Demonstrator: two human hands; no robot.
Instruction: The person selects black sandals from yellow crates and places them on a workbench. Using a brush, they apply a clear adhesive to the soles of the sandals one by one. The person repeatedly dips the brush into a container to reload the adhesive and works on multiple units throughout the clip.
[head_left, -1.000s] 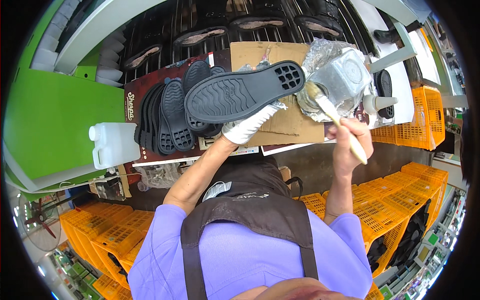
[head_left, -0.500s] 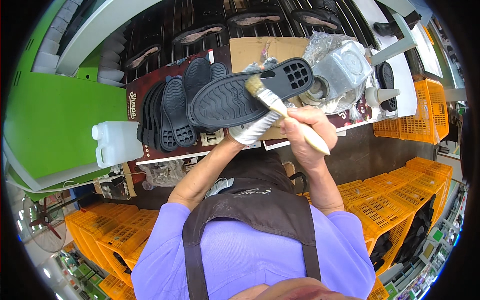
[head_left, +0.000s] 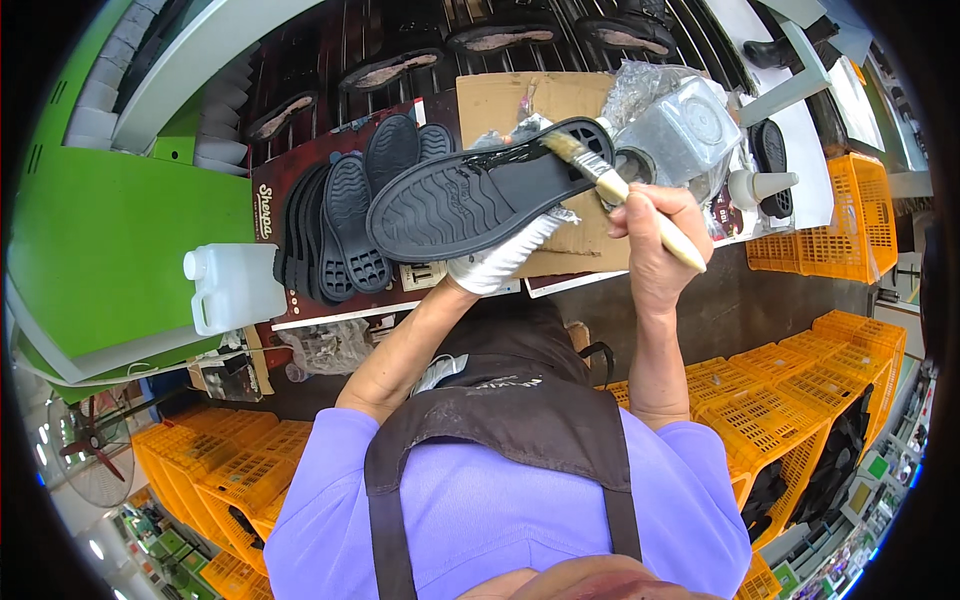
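Observation:
My left hand (head_left: 507, 252), in a white glove, supports a black shoe sole (head_left: 435, 208) from underneath, its fingers mostly hidden. The sole's wavy-ribbed face is up, toe end to the left. My right hand (head_left: 668, 232) grips a paintbrush (head_left: 608, 184) by its pale handle. The brush's bristles touch the hollow-patterned heel part of the sole. A glossy wet-looking band runs along the far edge from mid-sole to heel. More black soles (head_left: 350, 215) stand and lean together to the left.
A clear plastic container (head_left: 690, 130) lies on crumpled plastic at right, by a white nozzle-topped bottle (head_left: 765, 188). A white jug (head_left: 235, 288) stands left. Cardboard (head_left: 585, 240) covers part of the worktop. Black footwear (head_left: 395, 70) lies on the far rack; orange crates (head_left: 770, 410) are behind me.
The brush has moved right, from mid-sole to the heel. The sole has shifted slightly left and tilted. A glossy band now shows along its far edge.

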